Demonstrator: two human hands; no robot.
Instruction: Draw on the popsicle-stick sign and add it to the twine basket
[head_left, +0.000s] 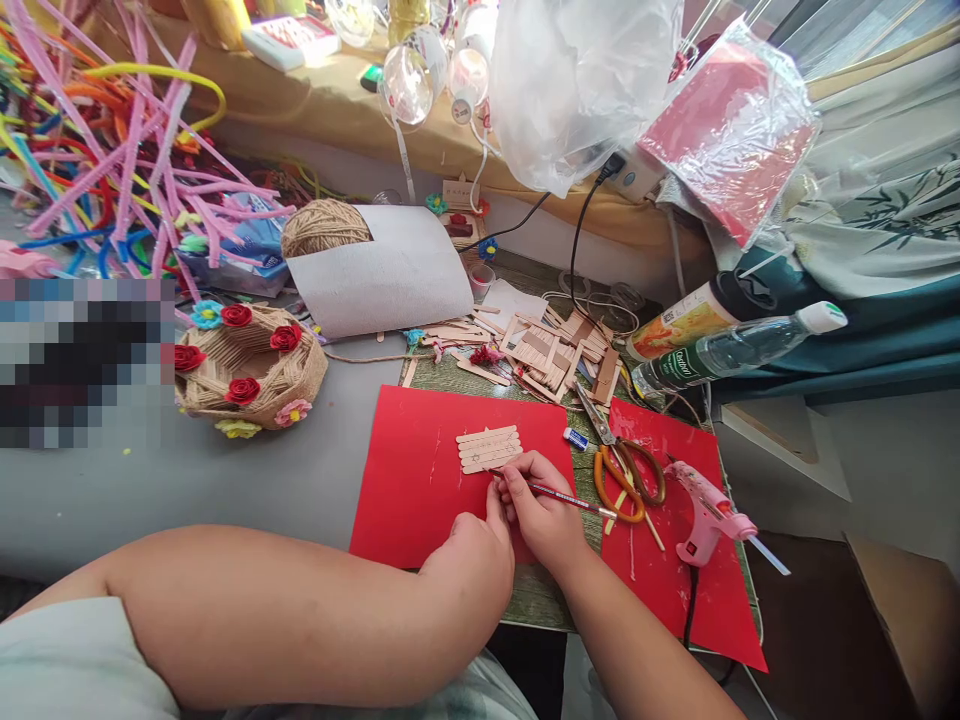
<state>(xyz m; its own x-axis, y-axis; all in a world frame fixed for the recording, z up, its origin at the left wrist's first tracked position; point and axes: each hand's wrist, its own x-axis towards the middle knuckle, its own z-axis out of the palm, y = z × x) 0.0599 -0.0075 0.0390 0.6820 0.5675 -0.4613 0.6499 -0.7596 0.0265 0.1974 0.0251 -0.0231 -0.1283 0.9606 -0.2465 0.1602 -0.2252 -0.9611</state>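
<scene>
The popsicle-stick panel (pixel 487 450) is laid flat on the red card (pixel 409 470), likely for backing; the pencil (pixel 564 495) is pinched by the right hand (pixel 541 512), likely for control; finger closure on the left hand (pixel 476 548) cannot be told

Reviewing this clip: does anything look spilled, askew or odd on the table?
Yes: pale streaks, possibly dried glue, mark the right red sheet, where the glue gun lies; the left red sheet has fainter ones. Behind, loose sticks lie jumbled, some overlapping at odd angles.
</scene>
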